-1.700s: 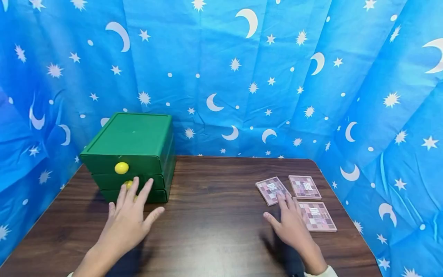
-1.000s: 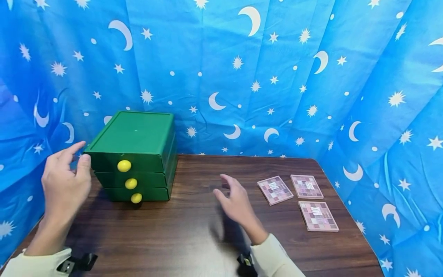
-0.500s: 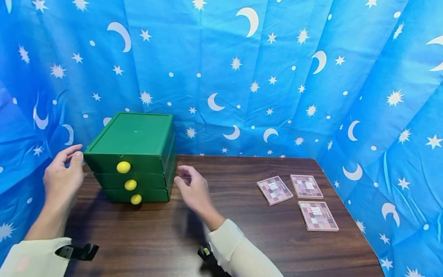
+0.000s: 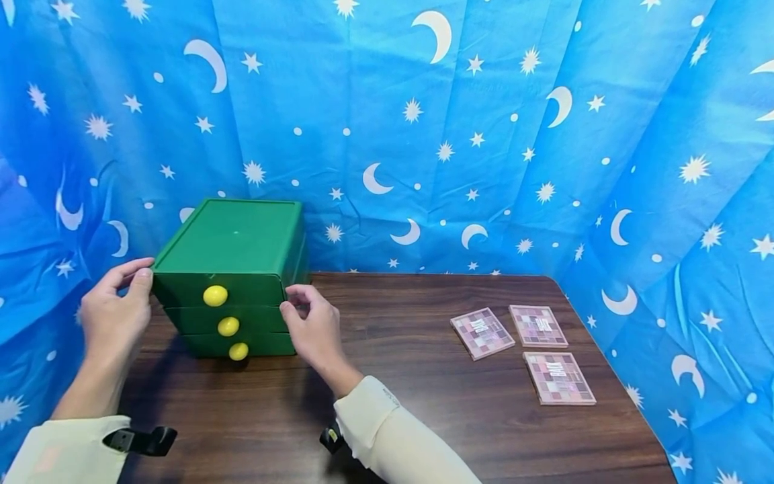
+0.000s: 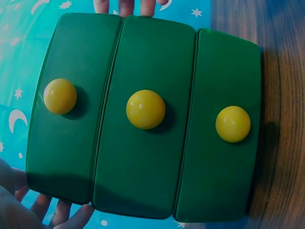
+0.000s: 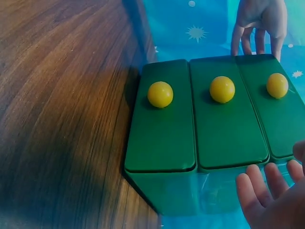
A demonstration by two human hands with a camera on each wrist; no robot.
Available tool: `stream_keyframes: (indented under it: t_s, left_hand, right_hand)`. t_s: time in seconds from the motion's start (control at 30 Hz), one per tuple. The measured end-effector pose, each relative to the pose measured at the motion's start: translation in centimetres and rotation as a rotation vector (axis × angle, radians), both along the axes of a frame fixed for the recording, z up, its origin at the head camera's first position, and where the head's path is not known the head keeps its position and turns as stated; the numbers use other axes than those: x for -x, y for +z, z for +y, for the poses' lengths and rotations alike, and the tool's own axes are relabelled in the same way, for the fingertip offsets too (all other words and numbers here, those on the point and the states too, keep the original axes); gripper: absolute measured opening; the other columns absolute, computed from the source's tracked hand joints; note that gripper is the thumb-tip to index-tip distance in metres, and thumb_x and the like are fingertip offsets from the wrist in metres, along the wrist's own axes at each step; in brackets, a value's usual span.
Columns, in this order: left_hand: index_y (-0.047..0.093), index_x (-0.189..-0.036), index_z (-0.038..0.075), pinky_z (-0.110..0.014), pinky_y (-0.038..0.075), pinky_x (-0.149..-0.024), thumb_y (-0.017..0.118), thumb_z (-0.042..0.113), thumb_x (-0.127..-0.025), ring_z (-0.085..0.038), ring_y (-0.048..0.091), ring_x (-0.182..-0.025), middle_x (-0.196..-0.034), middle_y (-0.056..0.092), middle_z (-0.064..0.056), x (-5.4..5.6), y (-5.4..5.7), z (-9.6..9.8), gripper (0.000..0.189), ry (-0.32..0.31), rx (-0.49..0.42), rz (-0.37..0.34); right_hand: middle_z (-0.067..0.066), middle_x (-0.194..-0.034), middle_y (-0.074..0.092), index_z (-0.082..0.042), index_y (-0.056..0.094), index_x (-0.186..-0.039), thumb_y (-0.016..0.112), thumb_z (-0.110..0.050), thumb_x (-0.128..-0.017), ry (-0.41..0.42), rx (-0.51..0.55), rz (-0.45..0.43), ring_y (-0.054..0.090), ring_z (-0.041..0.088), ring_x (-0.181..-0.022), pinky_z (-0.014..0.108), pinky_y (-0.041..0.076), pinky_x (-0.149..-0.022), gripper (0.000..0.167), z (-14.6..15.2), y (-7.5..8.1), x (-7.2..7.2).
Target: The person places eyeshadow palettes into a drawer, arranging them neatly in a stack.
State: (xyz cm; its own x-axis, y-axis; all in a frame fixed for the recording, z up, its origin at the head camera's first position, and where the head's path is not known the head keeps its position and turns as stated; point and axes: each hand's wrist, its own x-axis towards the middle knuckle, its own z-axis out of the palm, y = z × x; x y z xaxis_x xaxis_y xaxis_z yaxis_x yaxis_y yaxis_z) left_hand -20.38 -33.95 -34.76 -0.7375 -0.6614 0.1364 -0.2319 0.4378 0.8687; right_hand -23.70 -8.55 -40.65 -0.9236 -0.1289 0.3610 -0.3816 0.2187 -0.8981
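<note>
A green three-drawer box (image 4: 232, 238) stands at the left of the table, its drawers closed, each with a round yellow knob (image 5: 146, 109). My left hand (image 4: 115, 314) is at its left side, thumb by the top front corner and relaxed fingers (image 5: 62, 212) along the side wall. At the right side is my right hand (image 4: 314, 329), thumb near the front edge; its gently bent fingers (image 6: 257, 183) lie against or close to the wall beside the upper drawers. Both hands face each other across the box.
Three pink eyeshadow palettes (image 4: 482, 333) lie flat on the right of the brown wooden table (image 4: 411, 417). Blue cloth (image 4: 375, 101) with moons and stars hangs behind the table and at both sides. A black strap (image 4: 140, 441) sits at the left cuff.
My right hand has moved left from the palettes to the box's right side. The left hand has gone from in front of the knobs to the left side. The palettes have stayed put.
</note>
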Motion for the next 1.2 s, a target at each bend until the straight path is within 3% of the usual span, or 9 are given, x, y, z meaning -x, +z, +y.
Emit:
stream_keyframes:
  t_s: [0.2, 0.63, 0.83, 1.0, 1.1, 1.2]
  left_hand:
    - [0.060, -0.142, 0.036, -0.021, 0.035, -0.088, 0.050, 0.047, -0.104, -0.015, 0.051, -0.125, -0.122, 0.061, 0.018, -0.1, 0.1, 0.1, 0.042, 0.006, 0.005, 0.000]
    - [0.064, -0.140, 0.031, -0.017, 0.037, -0.079, 0.052, 0.045, -0.103, 0.010, 0.046, -0.091, -0.102, 0.056, 0.028, -0.4, -0.4, 0.4, 0.040, -0.001, 0.009, 0.065]
    - [0.065, -0.139, 0.033, -0.013, 0.038, -0.077, 0.053, 0.045, -0.103, 0.013, 0.047, -0.090, -0.122, 0.066, 0.015, -0.5, -0.5, 0.7, 0.039, 0.011, 0.033, 0.082]
    - [0.064, -0.139, 0.033, -0.012, 0.039, -0.077, 0.052, 0.046, -0.103, 0.003, 0.053, -0.103, -0.143, 0.063, 0.006, -0.5, -0.5, 1.3, 0.040, -0.002, 0.047, 0.065]
    - [0.064, -0.139, 0.033, -0.013, 0.038, -0.079, 0.052, 0.048, -0.103, -0.002, 0.054, -0.108, -0.146, 0.061, 0.002, -0.6, -0.5, 1.9, 0.041, -0.010, 0.064, 0.052]
    - [0.066, -0.137, 0.033, -0.013, 0.038, -0.078, 0.053, 0.048, -0.103, 0.005, 0.053, -0.102, -0.142, 0.065, -0.002, -0.7, -0.5, 2.5, 0.040, -0.019, 0.091, 0.058]
  right_hand:
    - [-0.004, -0.106, 0.076, -0.022, 0.072, -0.118, 0.066, -0.028, -0.099, -0.045, -0.006, 0.013, 0.065, -0.001, -0.085, 0.018, 0.053, -0.081, 0.020, -0.3, 0.1, 0.3]
    - [-0.005, -0.100, 0.077, -0.025, 0.074, -0.114, 0.065, -0.029, -0.098, -0.110, -0.019, 0.012, 0.060, -0.002, -0.080, 0.019, 0.050, -0.076, 0.018, -0.4, 0.0, 0.4]
    - [-0.006, -0.100, 0.076, -0.026, 0.073, -0.116, 0.066, -0.032, -0.097, -0.086, 0.001, -0.015, 0.065, -0.002, -0.082, 0.021, 0.051, -0.077, 0.021, -0.1, 0.0, 0.1]
    - [-0.006, -0.102, 0.077, -0.027, 0.072, -0.117, 0.065, -0.034, -0.098, -0.094, -0.005, -0.015, 0.066, 0.000, -0.083, 0.023, 0.052, -0.078, 0.022, 0.7, 0.1, -0.3]
    - [-0.006, -0.101, 0.077, -0.027, 0.072, -0.117, 0.065, -0.034, -0.098, -0.108, -0.012, -0.015, 0.066, 0.001, -0.083, 0.024, 0.052, -0.078, 0.021, 1.4, 0.1, -0.4]
    - [-0.006, -0.098, 0.077, -0.028, 0.073, -0.114, 0.066, -0.033, -0.097, -0.134, -0.012, -0.017, 0.066, 0.001, -0.082, 0.024, 0.052, -0.077, 0.020, 2.0, 0.1, -0.3]
